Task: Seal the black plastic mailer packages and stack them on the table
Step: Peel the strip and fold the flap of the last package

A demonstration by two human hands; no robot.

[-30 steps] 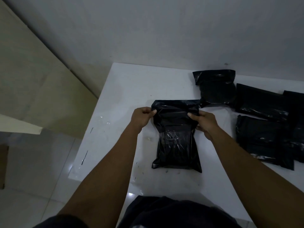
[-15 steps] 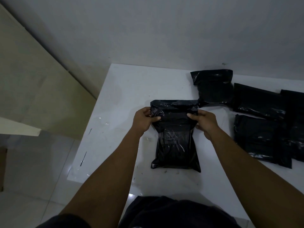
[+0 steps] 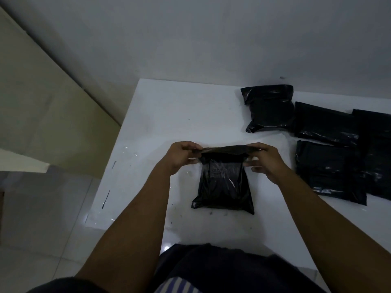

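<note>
A filled black plastic mailer (image 3: 224,187) lies on the white table (image 3: 169,115) in front of me, its open flap end pointing away. My left hand (image 3: 179,157) pinches the flap's left corner and my right hand (image 3: 266,161) pinches its right corner. The flap (image 3: 224,149) is lifted off the bag and stretched flat between both hands. Several other black mailers lie at the right: one (image 3: 268,108) near the back, another (image 3: 323,123) beside it, a third (image 3: 330,170) in front, partly overlapping.
The table's left edge (image 3: 110,166) drops to a pale tiled floor (image 3: 42,218). A grey wall (image 3: 211,39) stands behind the table. My dark clothing (image 3: 222,269) is at the near edge. Small clear scraps (image 3: 131,152) lie on the table's left side.
Both hands have lifted the mailer's flap up off the bag and pulled it taut toward me; before, the flap lay flat at the far end with my hands at its sides.
</note>
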